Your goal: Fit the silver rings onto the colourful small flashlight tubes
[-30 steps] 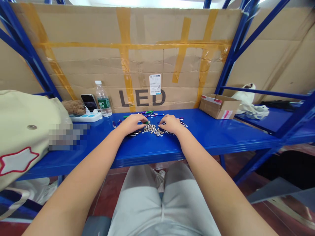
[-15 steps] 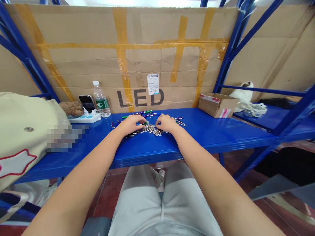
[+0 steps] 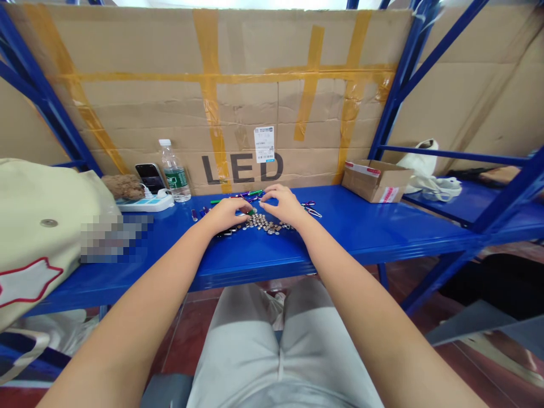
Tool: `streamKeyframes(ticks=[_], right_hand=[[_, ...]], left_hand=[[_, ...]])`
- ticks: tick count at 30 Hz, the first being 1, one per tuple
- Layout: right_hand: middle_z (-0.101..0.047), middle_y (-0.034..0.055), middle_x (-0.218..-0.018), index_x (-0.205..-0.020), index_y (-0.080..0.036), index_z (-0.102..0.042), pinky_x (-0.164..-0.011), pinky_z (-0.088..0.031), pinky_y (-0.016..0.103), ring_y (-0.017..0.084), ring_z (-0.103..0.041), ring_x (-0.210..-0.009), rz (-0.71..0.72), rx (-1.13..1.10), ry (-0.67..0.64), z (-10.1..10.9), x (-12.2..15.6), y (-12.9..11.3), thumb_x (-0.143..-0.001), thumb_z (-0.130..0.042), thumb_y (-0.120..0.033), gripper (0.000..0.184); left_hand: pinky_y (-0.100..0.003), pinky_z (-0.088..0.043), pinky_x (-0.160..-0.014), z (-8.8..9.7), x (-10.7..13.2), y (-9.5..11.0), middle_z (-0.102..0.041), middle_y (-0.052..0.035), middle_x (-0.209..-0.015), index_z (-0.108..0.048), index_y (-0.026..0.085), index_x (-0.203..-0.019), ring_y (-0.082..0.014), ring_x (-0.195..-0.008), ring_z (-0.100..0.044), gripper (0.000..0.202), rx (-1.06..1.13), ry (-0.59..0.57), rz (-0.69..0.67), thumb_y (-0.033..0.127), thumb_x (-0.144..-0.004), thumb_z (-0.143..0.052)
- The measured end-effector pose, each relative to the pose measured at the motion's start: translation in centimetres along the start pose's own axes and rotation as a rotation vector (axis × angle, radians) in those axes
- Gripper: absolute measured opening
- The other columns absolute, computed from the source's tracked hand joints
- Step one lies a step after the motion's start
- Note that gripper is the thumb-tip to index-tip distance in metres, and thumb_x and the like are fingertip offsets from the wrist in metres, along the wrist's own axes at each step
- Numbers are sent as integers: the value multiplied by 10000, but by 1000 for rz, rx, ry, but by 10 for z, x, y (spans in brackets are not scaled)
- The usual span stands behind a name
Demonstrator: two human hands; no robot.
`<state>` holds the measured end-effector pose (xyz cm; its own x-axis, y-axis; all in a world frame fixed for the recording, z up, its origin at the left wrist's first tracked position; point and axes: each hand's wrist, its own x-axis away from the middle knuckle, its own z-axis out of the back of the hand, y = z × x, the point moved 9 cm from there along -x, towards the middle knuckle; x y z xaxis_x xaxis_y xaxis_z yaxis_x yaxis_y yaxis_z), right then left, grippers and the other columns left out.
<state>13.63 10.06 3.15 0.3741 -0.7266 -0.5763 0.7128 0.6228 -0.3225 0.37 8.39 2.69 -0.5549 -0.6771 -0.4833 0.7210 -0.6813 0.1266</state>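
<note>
A heap of small, round, silvery discs (image 3: pixel 264 224) lies on the blue tabletop (image 3: pixel 361 229) between my hands. My left hand (image 3: pixel 227 216) rests at the heap's left edge, fingers closed around a slim pen-like piece with a green end (image 3: pixel 250 212); most of it is hidden by the fingers. Above the heap's far side is my right hand (image 3: pixel 283 205), raised, with thumb and forefinger curled toward each other. Whatever is between those fingertips is too small to make out. Several purple, blue and green pen-like pieces (image 3: pixel 255 193) lie behind the hands.
Metallic clip-like pieces (image 3: pixel 313 212) lie right of my right hand. A water bottle (image 3: pixel 176 175), a phone (image 3: pixel 151 177) and a white power strip (image 3: pixel 155 204) stand back left, near a cream bag (image 3: pixel 51 198). A cardboard box (image 3: pixel 374 180) sits back right, before the cardboard wall (image 3: pixel 238 113).
My right hand has lifted off the disc heap and moved slightly away from me and left, its fingers less bunched. The left hand has stayed in place with its piece.
</note>
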Motion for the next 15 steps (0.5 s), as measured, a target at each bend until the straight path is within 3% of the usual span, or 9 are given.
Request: streamKeyframes(ticks=[5,11,15], right_hand=[[-596,31,-1219,-919,-263,-726,-1017,-356,373,207,-491,-1195,151,-98,18,1,4,-20,-858,-608,-351,159],[-593,39,-1241,-962,-255,-726,-1021,-344,370,214,-485,-1202,179,-60,-11,0,7,-27,-860,-612,-307,161],[-595,43,-1250,-1074,-259,-695,-1007,-360,375,222,-489,-1199,138,-50,15,5,7,-20,-864,-601,-342,245]], left_hand=[[-279,-510,-767,2,0,0,-717,-22,-849,-696,187,-906,-174,-786,-644,209,78,33,21,323,-773,-608],[-277,-515,-762,4,0,-2,-717,-24,-835,-695,186,-883,-175,-777,-647,204,114,50,34,328,-766,-606],[-288,-522,-774,4,1,-5,-716,-25,-842,-692,184,-892,-179,-785,-652,209,112,59,54,332,-767,-615]])
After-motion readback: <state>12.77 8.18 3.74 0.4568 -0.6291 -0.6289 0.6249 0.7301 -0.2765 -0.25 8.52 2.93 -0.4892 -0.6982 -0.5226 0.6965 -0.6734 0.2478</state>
